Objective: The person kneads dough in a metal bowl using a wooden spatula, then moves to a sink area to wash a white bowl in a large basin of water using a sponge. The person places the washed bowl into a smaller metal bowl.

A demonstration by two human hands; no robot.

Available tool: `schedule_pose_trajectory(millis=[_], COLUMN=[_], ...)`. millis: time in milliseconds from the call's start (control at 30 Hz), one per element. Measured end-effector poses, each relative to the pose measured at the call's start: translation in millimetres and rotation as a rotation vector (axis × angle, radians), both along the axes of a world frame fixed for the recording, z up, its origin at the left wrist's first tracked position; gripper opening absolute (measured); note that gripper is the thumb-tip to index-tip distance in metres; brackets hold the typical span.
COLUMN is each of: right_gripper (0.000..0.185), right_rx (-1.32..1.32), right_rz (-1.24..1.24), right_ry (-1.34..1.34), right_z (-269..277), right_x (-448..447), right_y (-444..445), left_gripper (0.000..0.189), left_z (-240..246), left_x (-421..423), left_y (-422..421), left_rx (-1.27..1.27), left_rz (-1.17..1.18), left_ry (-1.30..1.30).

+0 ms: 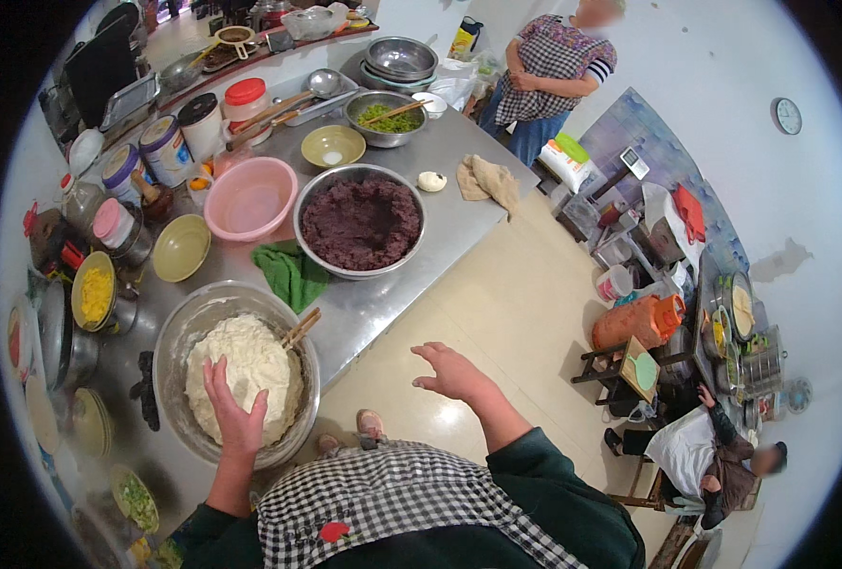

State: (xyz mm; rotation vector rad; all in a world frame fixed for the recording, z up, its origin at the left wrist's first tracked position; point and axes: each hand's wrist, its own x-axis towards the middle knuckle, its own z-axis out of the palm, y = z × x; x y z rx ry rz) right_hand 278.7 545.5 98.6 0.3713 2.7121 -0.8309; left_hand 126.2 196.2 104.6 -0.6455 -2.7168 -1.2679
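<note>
My left hand point(235, 412) is over the near part of a large metal bowl point(308, 416) of pale dough point(247, 348), its fingers apart and holding nothing; whether it touches the dough I cannot tell. Wooden chopsticks point(301, 328) lean in the dough at the bowl's right side. My right hand point(449, 371) hangs in the air over the floor, right of the bowl, with its fingers spread and empty. Beyond the dough, a metal bowl holds dark purple paste point(360, 217). A green cloth point(289, 276) lies between the two bowls. A small white dough ball point(432, 181) sits right of the paste.
A pink basin point(252, 199), a metal bowl of chopped greens point(387, 117), a bowl of yellow food point(95, 295) and several jars stand on the metal table. A beige cloth point(487, 181) is at its corner. One person point(552, 78) stands beyond; another point(720, 462) sits at right.
</note>
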Motion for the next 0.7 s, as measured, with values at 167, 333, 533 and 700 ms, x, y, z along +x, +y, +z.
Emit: schedule_pose_trajectory(millis=[167,333,533,700], right_gripper=[0.067,0.073,0.068,0.116], right_rx=[-0.037,0.216,0.122,0.533], right_rz=[-0.029,-0.192,-0.617,-0.258], right_ry=[-0.017,0.267,1.193,1.626], right_z=[-8,35,173,257], right_x=[4,-17,-37,-13], right_y=[-3,6,40,27], left_gripper=[0.083,0.081,0.080,0.080], left_z=[-4,-10,-16,-15], left_x=[2,1,-6,-13], left_y=[1,-5,-8,2], left_rx=[0.000,0.071,0.004,-0.047], left_rz=[0.002,-0.027,-0.055,-0.045], left_ry=[-0.014,-0.031,0.067,0.052])
